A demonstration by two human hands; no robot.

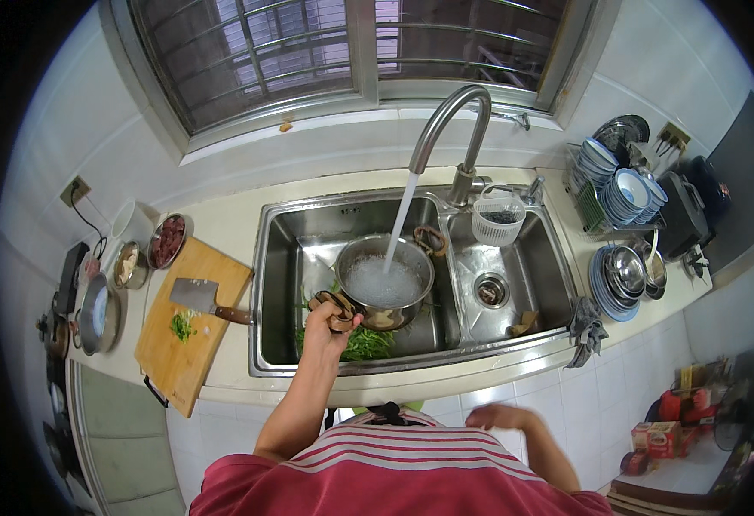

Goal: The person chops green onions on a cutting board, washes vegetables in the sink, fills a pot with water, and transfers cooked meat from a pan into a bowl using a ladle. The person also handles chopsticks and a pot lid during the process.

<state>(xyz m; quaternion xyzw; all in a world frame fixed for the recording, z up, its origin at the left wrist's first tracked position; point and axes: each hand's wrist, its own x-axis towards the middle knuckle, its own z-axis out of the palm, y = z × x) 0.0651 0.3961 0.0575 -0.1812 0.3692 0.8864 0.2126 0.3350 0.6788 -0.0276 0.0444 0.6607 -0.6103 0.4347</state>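
Note:
A steel pot (384, 319) with brown looped handles is held over the left sink basin (282, 249). My left hand (332, 318) is closed around its near handle. Water from the tall curved faucet (456, 107) streams into the pot, and the water inside looks frothy. Beneath and beside the pot, green leafy vegetables (367, 346) lie in the basin, partly hidden by it. My right hand (496, 417) is by my waist in front of the counter, apart from the sink. Motion blurs its fingers, so their shape does not show clearly.
Left of the sink, a cleaver (196, 295) and chopped greens (183, 327) lie on a wooden cutting board (214, 267). A bowl of dark red meat (168, 241) stands behind it. A white strainer basket (498, 220) sits over the right basin; stacked dishes (605, 284) stand beyond.

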